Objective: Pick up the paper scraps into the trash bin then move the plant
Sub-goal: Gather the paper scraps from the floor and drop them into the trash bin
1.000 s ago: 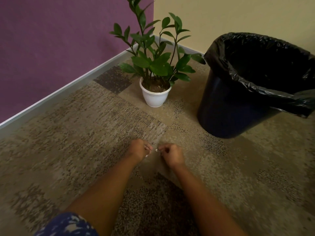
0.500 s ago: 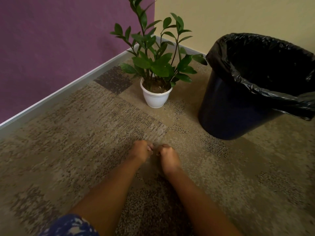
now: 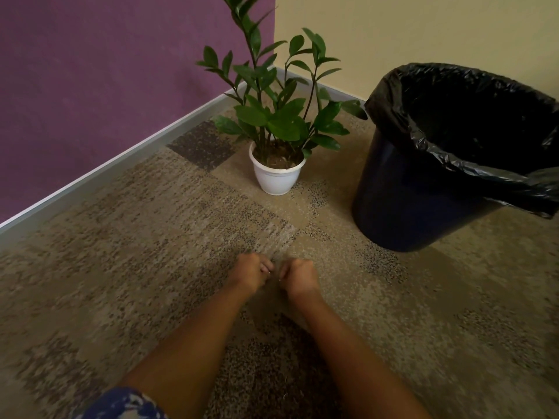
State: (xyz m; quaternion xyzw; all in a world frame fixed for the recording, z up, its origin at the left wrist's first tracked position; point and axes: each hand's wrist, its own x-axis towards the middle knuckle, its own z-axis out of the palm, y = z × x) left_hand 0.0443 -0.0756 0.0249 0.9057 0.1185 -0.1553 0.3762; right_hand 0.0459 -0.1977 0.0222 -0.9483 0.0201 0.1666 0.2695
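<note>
Carpet [image 3: 121,267] separates plant [image 3: 281,122] and trash bin [image 3: 408,192] from left hand [image 3: 249,273] and right hand [image 3: 299,278]; both curled, contents unclear

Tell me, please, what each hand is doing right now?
Left hand: fingers curled by the carpet; cannot tell whether it holds anything.
Right hand: fingers curled too; contents cannot be told.

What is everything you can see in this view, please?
plant: one, green, in the pot near the corner
pot: one, white, on the carpet
trash bin: one, dark blue with black liner, right of the plant
carpet: one, brown patterned, covering the floor
walls: two, purple left, cream right
sleeve: one, blue and white, bottom left
left hand: one, fingers curled, centre, by the carpet
right hand: one, fingers curled, beside the left hand
</note>
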